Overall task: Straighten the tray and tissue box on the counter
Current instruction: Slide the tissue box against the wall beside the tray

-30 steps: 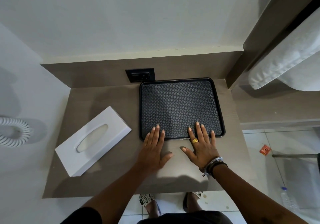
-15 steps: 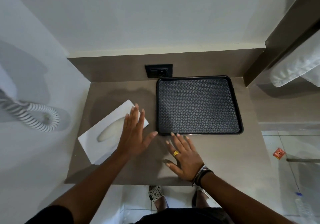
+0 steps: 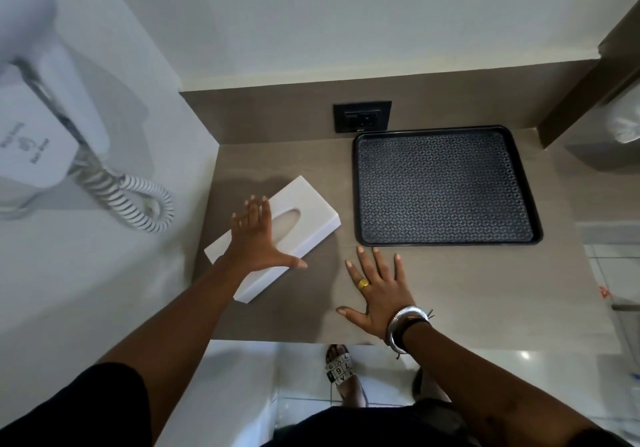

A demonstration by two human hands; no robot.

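Observation:
A white tissue box (image 3: 304, 207) lies at a slant on the left part of the grey-brown counter (image 3: 485, 284). My left hand (image 3: 258, 235) rests flat on top of the box with fingers spread, thumb along its near edge. A black patterned tray (image 3: 445, 185) sits square against the back wall at the right. My right hand (image 3: 379, 287) lies flat on the counter just in front of the tray's near left corner, fingers apart, holding nothing.
A black wall socket (image 3: 362, 116) is set in the backsplash behind the tray. A white wall-mounted hair dryer (image 3: 38, 128) with a coiled cord (image 3: 138, 204) hangs on the left wall. A white towel (image 3: 625, 124) shows at the right edge. Tiled floor lies below.
My left hand has moved from the tray's front edge over to the tissue box and now lies on it. My right hand has slid off the tray onto the counter. The view has turned left.

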